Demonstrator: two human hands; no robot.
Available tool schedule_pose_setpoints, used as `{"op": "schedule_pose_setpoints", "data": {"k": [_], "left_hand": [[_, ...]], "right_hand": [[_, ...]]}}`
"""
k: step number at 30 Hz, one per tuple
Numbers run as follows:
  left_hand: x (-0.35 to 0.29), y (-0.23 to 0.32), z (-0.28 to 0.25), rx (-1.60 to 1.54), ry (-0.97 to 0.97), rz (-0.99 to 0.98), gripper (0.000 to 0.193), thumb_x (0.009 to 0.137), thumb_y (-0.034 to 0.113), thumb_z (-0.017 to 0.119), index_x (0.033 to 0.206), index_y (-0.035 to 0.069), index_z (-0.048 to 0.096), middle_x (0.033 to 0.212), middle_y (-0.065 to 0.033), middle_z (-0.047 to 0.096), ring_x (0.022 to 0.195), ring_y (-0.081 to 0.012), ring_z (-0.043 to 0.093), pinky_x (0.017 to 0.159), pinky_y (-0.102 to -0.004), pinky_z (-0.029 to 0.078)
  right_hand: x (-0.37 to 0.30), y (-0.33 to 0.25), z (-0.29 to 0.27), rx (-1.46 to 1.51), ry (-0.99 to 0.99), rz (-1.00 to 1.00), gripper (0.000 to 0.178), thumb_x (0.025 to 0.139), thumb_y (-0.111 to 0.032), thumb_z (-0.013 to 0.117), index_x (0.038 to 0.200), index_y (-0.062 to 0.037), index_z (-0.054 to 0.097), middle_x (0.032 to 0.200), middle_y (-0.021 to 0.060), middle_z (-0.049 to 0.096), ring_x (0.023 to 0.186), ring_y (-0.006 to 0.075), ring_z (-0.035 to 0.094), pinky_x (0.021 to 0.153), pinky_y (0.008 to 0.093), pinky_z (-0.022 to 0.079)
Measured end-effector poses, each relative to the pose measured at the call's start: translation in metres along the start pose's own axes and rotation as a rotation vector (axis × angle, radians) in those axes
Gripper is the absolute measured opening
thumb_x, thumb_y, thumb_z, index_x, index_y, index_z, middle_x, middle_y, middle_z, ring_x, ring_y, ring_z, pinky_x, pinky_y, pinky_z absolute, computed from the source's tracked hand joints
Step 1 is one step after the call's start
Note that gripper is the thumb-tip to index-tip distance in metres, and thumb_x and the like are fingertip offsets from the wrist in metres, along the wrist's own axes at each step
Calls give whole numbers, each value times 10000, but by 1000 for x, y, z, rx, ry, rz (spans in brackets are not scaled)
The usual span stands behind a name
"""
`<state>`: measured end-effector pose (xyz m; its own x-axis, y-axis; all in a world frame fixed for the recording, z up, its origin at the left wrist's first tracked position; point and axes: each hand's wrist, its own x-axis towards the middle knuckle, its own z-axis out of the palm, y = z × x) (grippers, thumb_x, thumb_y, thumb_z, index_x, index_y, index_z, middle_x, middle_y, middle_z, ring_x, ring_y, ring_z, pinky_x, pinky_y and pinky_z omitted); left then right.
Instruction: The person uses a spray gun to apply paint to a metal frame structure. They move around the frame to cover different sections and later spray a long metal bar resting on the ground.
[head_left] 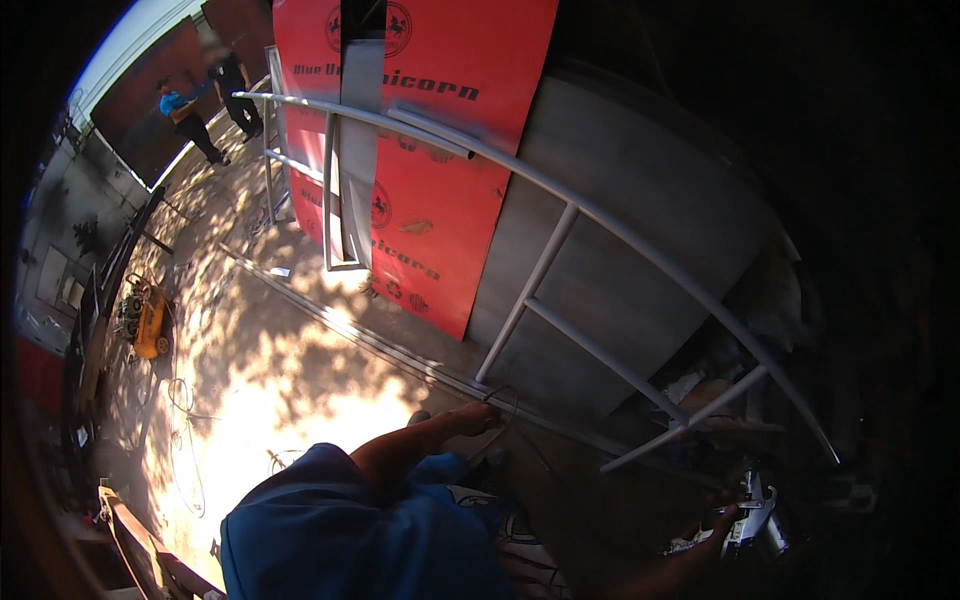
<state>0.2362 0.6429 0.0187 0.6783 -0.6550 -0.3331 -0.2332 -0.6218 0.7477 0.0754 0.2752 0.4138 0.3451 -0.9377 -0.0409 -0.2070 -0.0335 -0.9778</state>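
My left hand (474, 418) reaches forward at the middle, its fingers closed round a thin dark hose (512, 408) that hangs in a loop. At the lower right, in shadow, my right hand (718, 525) grips a silver spray gun (752, 512) with a shiny metal cup; part of its fingers is lost in the dark. In front of both hands stands a grey pipe railing (620, 235) with a long curved top rail, uprights and lower crossbars. One upright's foot is just beyond my left hand, apart from it.
Red printed boards (440, 200) and a large grey sheet (590, 250) lean behind the railing. Long metal bars (340, 325) lie on the ground. A yellow air compressor (150, 318) stands left, a wooden frame (135, 535) lower left. Two people (190, 120) (235, 90) stand far off.
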Motion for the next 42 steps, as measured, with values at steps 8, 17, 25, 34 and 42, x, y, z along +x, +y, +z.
{"op": "schedule_pose_setpoints", "data": {"k": [8,17,25,34,42], "left_hand": [[-16,-59,48,-234,-340,205,424,1017,304,638,1367,66,611,1358,-206,648,1236,-383,630,1049,-467,504],[-27,-139,-214,-398,-126,106,592,967,345,728,1464,84,539,1384,-220,631,1320,-367,593,1058,-454,507],[-38,-160,-348,-322,-289,219,665,960,339,747,1501,41,500,1515,-218,527,1391,-353,538,1127,-461,479],[-30,-56,-324,-210,-593,657,899,887,298,811,1612,98,318,1613,-213,383,1513,-411,339,1223,-471,365],[-44,-23,-313,-126,-1237,651,518,1042,426,584,1350,10,582,1231,-248,666,1169,-407,636,1006,-506,494]], "right_hand": [[-27,-32,50,55,216,-361,577,857,-362,872,1219,49,690,1011,141,728,825,216,665,630,308,525],[-121,-33,137,-721,251,-557,460,1055,-375,593,1358,-32,640,1249,94,710,1121,208,659,896,387,538],[-224,-103,276,-389,-10,-148,441,1032,-395,659,1286,-35,663,1136,67,733,1020,152,702,645,297,524],[-295,-147,352,-235,-12,-78,450,1014,-361,699,1319,-35,648,1068,57,738,863,139,719,452,231,410],[-273,-186,392,-273,79,-279,522,1046,-420,623,1356,0,611,1102,78,724,928,158,717,449,226,412]]}}
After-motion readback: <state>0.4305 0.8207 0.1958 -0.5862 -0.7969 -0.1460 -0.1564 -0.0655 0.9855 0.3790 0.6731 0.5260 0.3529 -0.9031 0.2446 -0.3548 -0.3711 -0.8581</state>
